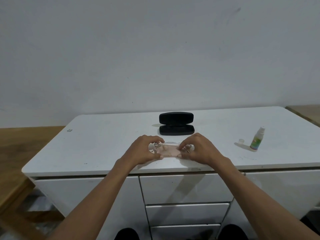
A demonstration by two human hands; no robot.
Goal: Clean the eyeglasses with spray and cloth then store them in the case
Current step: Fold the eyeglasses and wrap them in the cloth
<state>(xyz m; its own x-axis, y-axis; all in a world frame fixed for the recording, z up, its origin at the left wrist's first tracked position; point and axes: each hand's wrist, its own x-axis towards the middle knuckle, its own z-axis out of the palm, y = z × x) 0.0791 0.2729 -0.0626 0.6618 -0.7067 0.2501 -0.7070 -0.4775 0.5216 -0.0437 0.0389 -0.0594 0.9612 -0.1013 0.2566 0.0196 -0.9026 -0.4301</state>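
Observation:
Clear-framed eyeglasses point(170, 144) are held low over the white desk point(103, 146), just in front of me. My left hand point(144, 149) grips their left end and my right hand point(199, 148) grips their right end. A pale pink cloth point(168, 152) shows between my hands, under the glasses; which hand holds it I cannot tell. The black case point(176, 123) lies open just behind the glasses, its lid standing up. A small spray bottle point(257, 139) stands at the right, with its clear cap point(241, 141) off and lying to its left.
The desk stands against a plain wall and has drawers point(187, 201) below its front edge. A wooden surface point(20, 153) adjoins on the left, another wooden edge point(304, 111) at the far right. My feet show at the bottom.

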